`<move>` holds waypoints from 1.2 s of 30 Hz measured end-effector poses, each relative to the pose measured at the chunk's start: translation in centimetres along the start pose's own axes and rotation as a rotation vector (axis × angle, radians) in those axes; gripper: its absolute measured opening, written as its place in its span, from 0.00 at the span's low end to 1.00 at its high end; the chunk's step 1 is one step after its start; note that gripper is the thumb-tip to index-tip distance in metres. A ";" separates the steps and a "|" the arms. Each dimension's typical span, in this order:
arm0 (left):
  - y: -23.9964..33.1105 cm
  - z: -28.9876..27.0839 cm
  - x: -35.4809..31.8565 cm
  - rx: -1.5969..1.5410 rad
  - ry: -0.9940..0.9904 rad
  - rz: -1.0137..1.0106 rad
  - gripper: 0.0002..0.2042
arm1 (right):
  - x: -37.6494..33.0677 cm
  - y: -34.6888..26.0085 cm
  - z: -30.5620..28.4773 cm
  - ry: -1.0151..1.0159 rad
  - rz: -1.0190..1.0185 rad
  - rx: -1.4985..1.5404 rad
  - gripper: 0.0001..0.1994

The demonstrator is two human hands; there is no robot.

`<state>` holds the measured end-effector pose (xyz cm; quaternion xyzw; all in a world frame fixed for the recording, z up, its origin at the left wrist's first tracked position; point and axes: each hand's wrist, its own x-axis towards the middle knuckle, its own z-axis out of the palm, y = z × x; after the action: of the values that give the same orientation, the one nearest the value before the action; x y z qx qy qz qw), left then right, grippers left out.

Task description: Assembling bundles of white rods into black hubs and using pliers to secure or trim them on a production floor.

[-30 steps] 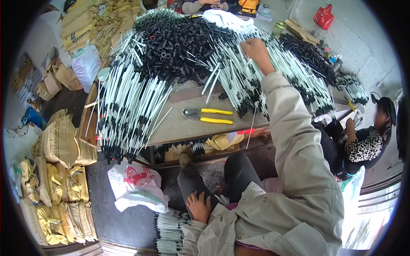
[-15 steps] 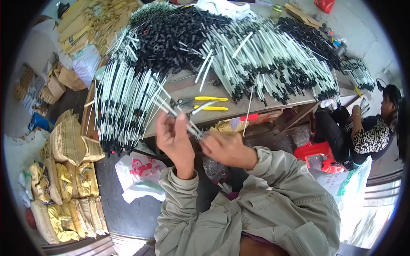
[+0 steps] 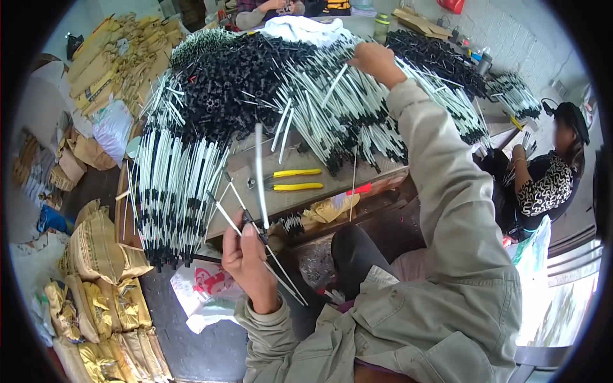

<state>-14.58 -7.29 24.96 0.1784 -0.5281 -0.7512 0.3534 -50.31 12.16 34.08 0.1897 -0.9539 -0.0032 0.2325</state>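
At the near edge of the worktable (image 3: 338,185), the left hand (image 3: 250,265) has thumb and fingers clamped on crossed white rods with black fittings (image 3: 248,218). Over the right-hand rod heap (image 3: 313,96), the right hand (image 3: 378,62) bunches its fingers together; whether they grip a rod cannot be told. Yellow-handled pliers (image 3: 298,187) lie on the tabletop.

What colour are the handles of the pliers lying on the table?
Both long, slim pliers handles are yellow, showing best in the head view.
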 end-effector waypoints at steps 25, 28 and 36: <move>-3.4 0.3 -3.1 -0.115 -0.519 -0.284 0.15 | -4.9 0.0 -4.9 0.568 0.072 0.191 0.12; -4.6 2.0 -3.7 -0.090 -0.627 -0.378 0.17 | -5.9 1.9 -4.3 0.515 0.194 0.276 0.14; -7.0 6.3 -5.2 -0.021 -0.792 -0.415 0.17 | -1.2 2.4 -5.8 0.531 0.115 0.460 0.16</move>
<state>-17.45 2.01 20.36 -0.0245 -0.5680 -0.8220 -0.0327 -47.59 15.27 38.95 0.1774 -0.8451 0.2741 0.4233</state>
